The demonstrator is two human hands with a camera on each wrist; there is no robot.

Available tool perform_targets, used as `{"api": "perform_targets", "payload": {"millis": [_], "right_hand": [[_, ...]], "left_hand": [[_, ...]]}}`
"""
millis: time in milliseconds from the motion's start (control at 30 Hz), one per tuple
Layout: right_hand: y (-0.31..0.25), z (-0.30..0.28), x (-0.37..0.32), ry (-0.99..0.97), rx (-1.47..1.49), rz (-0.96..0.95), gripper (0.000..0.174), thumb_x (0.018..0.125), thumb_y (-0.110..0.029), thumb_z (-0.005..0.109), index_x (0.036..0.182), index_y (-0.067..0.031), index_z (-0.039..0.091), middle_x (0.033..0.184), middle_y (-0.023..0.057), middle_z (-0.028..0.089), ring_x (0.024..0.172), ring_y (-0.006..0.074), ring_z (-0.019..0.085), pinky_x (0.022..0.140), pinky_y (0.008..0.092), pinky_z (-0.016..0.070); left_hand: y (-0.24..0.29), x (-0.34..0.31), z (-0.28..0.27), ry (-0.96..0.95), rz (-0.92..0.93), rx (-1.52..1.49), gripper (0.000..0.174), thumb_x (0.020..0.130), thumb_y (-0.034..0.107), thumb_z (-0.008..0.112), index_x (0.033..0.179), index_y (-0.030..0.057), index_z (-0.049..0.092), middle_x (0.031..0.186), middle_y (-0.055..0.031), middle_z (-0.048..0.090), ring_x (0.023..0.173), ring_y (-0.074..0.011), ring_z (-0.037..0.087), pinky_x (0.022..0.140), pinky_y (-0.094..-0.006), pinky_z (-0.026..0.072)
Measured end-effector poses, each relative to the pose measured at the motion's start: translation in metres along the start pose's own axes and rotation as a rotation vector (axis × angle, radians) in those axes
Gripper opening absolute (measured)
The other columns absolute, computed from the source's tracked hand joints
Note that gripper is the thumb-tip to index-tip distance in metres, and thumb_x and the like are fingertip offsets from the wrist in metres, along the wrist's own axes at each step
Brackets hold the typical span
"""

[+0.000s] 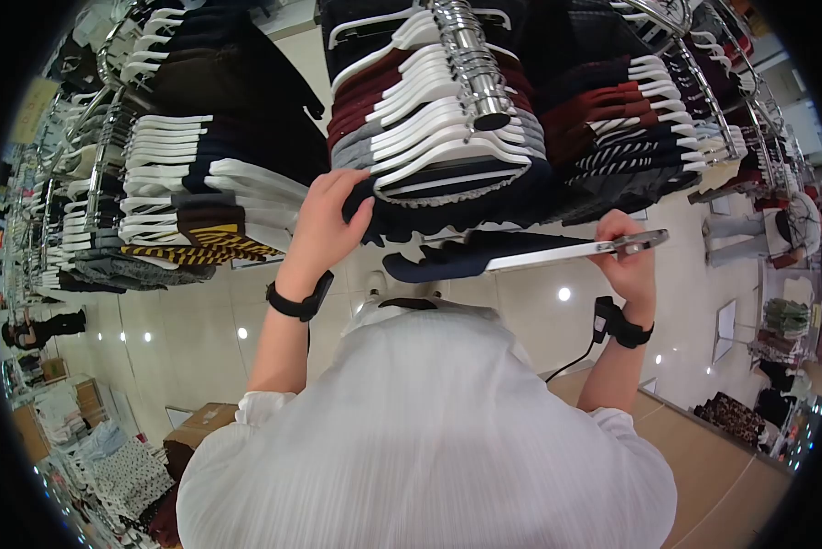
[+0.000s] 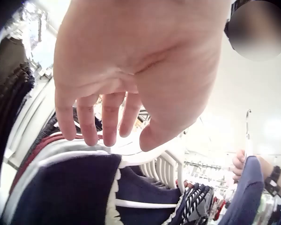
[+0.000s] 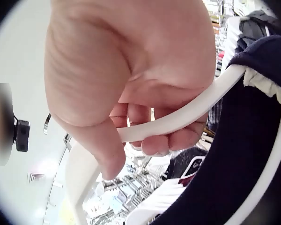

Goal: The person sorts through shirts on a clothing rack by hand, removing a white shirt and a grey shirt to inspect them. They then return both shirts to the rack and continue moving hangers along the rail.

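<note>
Clothing-store aisle inspected. Glossy pale tile floor (image 1: 200, 320) noted, w/ ceiling lights reflected. Brown cardboard box (image 1: 205, 421) found at lower L, and a person in light-blue jeans (image 1: 781, 229) seen at far R.

Ctr. chrome rail (image 1: 466, 46) is capped in black at its near end; maroon, grey and navy clothing is carried on white hangers. Navy ruffle-trimmed top (image 1: 411, 220) is hung foremost. Racks are set both sides: black-and-yellow striped garment (image 1: 205, 252) at L, black-and-white striped garments (image 1: 617, 157) at R.

White plastic hanger w/ metal hook (image 1: 553, 256) is held off the rail, pinched btwn thumb and curled fingers of R grip (image 1: 626, 261); navy garment w/ cream ruffle (image 1: 456, 256) is borne on it, nr the foremost top.

L grip (image 1: 328, 224) is held loosely spread at the shoulder of the foremost top; contact can't be confirmed.

Clearance: narrow gap left btwn held garment and rail stock; bare tile visible btwn held garment and white shirt (image 1: 429, 412). L side tight, stock hung close to forearm; R side more open.
</note>
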State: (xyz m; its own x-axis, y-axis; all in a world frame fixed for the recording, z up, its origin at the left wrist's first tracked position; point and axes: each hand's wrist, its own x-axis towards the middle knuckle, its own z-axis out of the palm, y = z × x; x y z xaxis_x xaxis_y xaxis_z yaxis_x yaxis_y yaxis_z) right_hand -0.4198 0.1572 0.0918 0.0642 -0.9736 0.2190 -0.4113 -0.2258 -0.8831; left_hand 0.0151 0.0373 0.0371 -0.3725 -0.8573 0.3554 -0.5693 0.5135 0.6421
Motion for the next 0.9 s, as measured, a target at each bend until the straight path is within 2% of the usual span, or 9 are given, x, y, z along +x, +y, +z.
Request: {"api": "perform_targets", "payload": {"millis": [67, 167, 233, 333, 433, 567, 600, 833, 900], "right_hand": [[-0.006, -0.02, -0.016, 0.037, -0.009, 0.015, 0.029, 0.073, 0.014, 0.075, 0.088, -0.0045, 0.057, 0.086, 0.0027, 0.056, 0.08, 0.0139, 0.053, 0.071, 0.0281, 0.0422], [-0.014, -0.046, -0.039, 0.105, -0.036, 0.017, 0.029, 0.073, 0.013, 0.076, 0.088, -0.0046, 0.058, 0.087, 0.0027, 0.056, 0.08, 0.0136, 0.053, 0.07, 0.0282, 0.0414], [-0.021, -0.062, -0.052, 0.169, -0.069, 0.032, 0.028, 0.074, 0.012, 0.076, 0.087, -0.0047, 0.057, 0.088, 0.0023, 0.056, 0.08, 0.0135, 0.053, 0.068, 0.027, 0.0404], [-0.024, -0.085, -0.076, 0.238, -0.112, 0.094, 0.028, 0.077, 0.012, 0.077, 0.093, -0.0034, 0.059, 0.091, 0.0013, 0.057, 0.082, 0.0112, 0.054, 0.068, 0.0263, 0.0427], [-0.02, -0.107, -0.098, 0.293, -0.169, 0.147, 0.029, 0.081, 0.012, 0.077, 0.101, -0.0015, 0.061, 0.094, 0.0012, 0.059, 0.085, 0.0095, 0.058, 0.073, 0.0262, 0.0479], [-0.004, -0.137, -0.124, 0.401, -0.187, 0.18, 0.024, 0.086, 0.009, 0.078, 0.102, 0.0, 0.063, 0.098, 0.0021, 0.065, 0.088, 0.0111, 0.063, 0.078, 0.0243, 0.051], [-0.003, -0.142, -0.127, 0.434, -0.208, 0.205, 0.023, 0.087, 0.009, 0.078, 0.102, -0.0002, 0.063, 0.098, 0.002, 0.066, 0.09, 0.0113, 0.064, 0.08, 0.0247, 0.0515], [0.014, -0.173, -0.13, 0.509, -0.269, 0.259, 0.022, 0.091, 0.007, 0.077, 0.107, 0.0006, 0.063, 0.097, 0.0009, 0.067, 0.09, 0.009, 0.065, 0.083, 0.0221, 0.051], [0.017, -0.174, -0.124, 0.52, -0.262, 0.228, 0.022, 0.091, 0.008, 0.076, 0.106, 0.0, 0.062, 0.096, 0.0002, 0.066, 0.091, 0.0087, 0.065, 0.083, 0.0229, 0.051]], "left_hand": [[0.011, 0.016, 0.013, 0.019, 0.117, 0.032, 0.036, 0.089, 0.01, 0.078, 0.123, 0.0012, 0.069, 0.117, -0.0171, 0.071, 0.112, -0.0371, 0.066, 0.096, -0.0414, 0.0535], [0.025, 0.031, 0.038, -0.033, 0.074, -0.01, 0.034, 0.089, 0.01, 0.078, 0.12, 0.0013, 0.069, 0.112, -0.0172, 0.072, 0.105, -0.037, 0.068, 0.092, -0.041, 0.0546], [0.026, 0.039, 0.058, 0.072, 0.169, 0.017, 0.029, 0.09, 0.012, 0.076, 0.116, 0.0037, 0.069, 0.104, -0.0144, 0.073, 0.095, -0.0378, 0.069, 0.082, -0.0446, 0.056], [0.029, 0.048, 0.076, 0.029, -0.007, -0.041, 0.017, 0.095, 0.01, 0.07, 0.11, 0.0022, 0.067, 0.088, -0.0212, 0.068, 0.079, -0.0426, 0.067, 0.069, -0.0478, 0.0524], [0.03, 0.05, 0.079, 0.025, -0.082, -0.212, 0.014, 0.095, 0.007, 0.07, 0.108, 0.0016, 0.067, 0.084, -0.0224, 0.066, 0.076, -0.0417, 0.066, 0.068, -0.0449, 0.0516], [0.037, 0.046, 0.065, -0.054, -0.087, -0.257, 0.01, 0.097, 0.004, 0.069, 0.106, 0.0002, 0.067, 0.077, -0.0171, 0.063, 0.064, -0.0264, 0.059, 0.064, -0.0334, 0.0488], [0.043, 0.046, 0.057, -0.08, -0.092, -0.301, 0.009, 0.098, 0.002, 0.067, 0.106, -0.0017, 0.067, 0.076, -0.0131, 0.064, 0.065, -0.0162, 0.058, 0.064, -0.0297, 0.0479], [0.045, 0.046, 0.032, -0.202, -0.146, -0.471, 0.011, 0.101, 0.005, 0.066, 0.108, -0.0039, 0.068, 0.079, -0.0082, 0.068, 0.073, -0.0105, 0.062, 0.07, -0.0272, 0.0517], [0.049, 0.046, 0.019, -0.25, -0.17, -0.412, 0.008, 0.104, 0.003, 0.063, 0.103, -0.0041, 0.067, 0.082, -0.0014, 0.067, 0.079, -0.007, 0.061, 0.075, -0.0247, 0.0503]]}}
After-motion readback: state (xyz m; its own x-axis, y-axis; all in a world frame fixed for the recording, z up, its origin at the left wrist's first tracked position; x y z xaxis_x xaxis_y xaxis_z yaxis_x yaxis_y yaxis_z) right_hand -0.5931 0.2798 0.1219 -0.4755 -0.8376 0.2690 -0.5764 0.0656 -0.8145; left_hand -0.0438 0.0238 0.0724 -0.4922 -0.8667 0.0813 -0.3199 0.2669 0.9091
